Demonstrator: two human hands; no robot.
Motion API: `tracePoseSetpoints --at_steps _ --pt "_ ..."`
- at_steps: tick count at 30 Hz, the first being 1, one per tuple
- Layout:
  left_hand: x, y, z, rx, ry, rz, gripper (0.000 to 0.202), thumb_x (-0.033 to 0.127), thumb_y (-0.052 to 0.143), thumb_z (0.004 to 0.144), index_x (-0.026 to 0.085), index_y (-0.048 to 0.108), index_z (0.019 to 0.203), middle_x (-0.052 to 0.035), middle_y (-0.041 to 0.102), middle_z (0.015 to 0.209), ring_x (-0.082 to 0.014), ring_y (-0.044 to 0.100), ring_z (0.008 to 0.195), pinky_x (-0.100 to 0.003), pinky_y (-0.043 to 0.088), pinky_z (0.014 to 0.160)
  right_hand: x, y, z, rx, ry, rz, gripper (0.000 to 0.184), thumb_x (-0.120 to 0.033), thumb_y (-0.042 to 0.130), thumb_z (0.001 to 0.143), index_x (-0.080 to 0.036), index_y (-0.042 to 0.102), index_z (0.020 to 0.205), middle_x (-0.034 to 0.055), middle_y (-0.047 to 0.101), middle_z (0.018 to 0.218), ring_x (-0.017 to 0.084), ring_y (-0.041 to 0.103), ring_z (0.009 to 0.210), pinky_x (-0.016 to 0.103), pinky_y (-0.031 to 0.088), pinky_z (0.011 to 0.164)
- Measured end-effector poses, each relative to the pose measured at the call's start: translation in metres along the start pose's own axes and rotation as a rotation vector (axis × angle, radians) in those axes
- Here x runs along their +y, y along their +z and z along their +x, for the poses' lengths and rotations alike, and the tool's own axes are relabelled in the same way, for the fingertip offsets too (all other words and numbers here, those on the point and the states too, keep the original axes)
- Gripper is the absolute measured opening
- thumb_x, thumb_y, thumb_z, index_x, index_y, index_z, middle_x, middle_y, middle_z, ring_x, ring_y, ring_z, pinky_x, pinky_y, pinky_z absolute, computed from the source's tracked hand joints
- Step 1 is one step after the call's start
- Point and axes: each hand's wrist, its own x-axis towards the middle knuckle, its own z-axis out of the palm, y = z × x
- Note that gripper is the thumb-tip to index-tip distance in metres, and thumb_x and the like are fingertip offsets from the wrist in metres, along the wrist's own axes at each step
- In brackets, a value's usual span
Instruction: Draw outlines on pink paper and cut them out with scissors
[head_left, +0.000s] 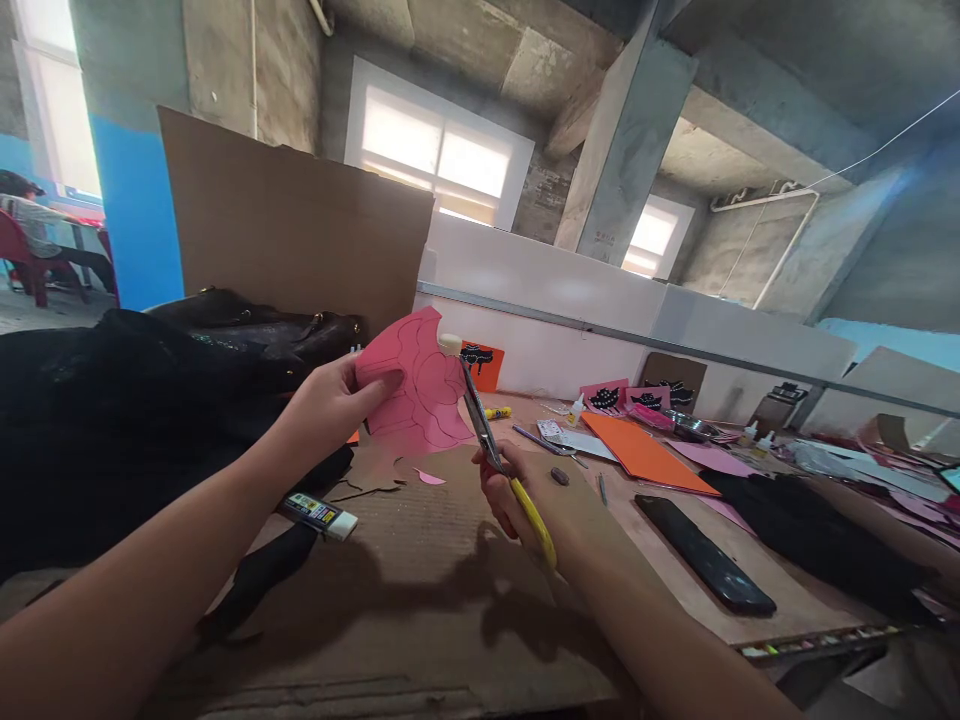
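My left hand (pixel 330 405) pinches a pink sheet of paper (pixel 420 385) with curved pencil lines drawn on it, holding it up above the cardboard-covered table (pixel 420 560). My right hand (pixel 517 495) grips yellow-handled scissors (pixel 495 450), fingers closed through the handles. The blades point up into the right edge of the pink paper. Small pink offcuts (pixel 429 477) lie on the cardboard below.
A black bag (pixel 247 330) and dark cloth sit at left, with an eraser (pixel 319 515) near my left forearm. A black phone (pixel 705 553), orange sheet (pixel 645 452), glue bottles and pink cut-outs lie to the right. A brown cardboard panel (pixel 292 220) stands behind.
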Motion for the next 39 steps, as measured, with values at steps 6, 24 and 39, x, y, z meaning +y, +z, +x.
tracePoseSetpoints --at_steps 6,24,39 --pt "-0.003 -0.001 0.002 -0.038 -0.004 -0.106 0.047 0.059 0.069 0.080 0.019 0.069 0.105 -0.0049 0.074 0.092 -0.0235 0.066 0.079 -0.027 0.052 0.061 -0.016 -0.003 0.000 -0.041 0.045 -0.060 0.026 -0.035 0.043 0.095 -0.021 0.061 0.108 -0.0049 0.060 0.059 0.014 0.055 0.052 0.027 0.032 0.054" --pt "-0.001 -0.003 0.000 0.042 -0.013 -0.061 0.047 0.059 0.068 0.080 0.018 0.070 0.102 -0.0050 0.072 0.085 -0.0213 0.064 0.069 -0.028 0.053 0.059 -0.007 0.000 0.003 -0.024 0.012 -0.141 0.024 -0.030 0.049 0.092 -0.023 0.063 0.110 -0.0051 0.064 0.064 0.013 0.057 0.056 0.027 0.031 0.056" --pt "0.008 -0.003 -0.003 0.070 -0.009 -0.049 0.047 0.062 0.067 0.080 0.019 0.068 0.099 -0.0033 0.069 0.084 -0.0188 0.062 0.069 -0.025 0.050 0.056 0.003 0.002 0.003 0.062 -0.056 -0.217 0.026 -0.037 0.055 0.088 -0.030 0.068 0.110 -0.0026 0.073 0.082 0.017 0.060 0.071 0.029 0.030 0.062"
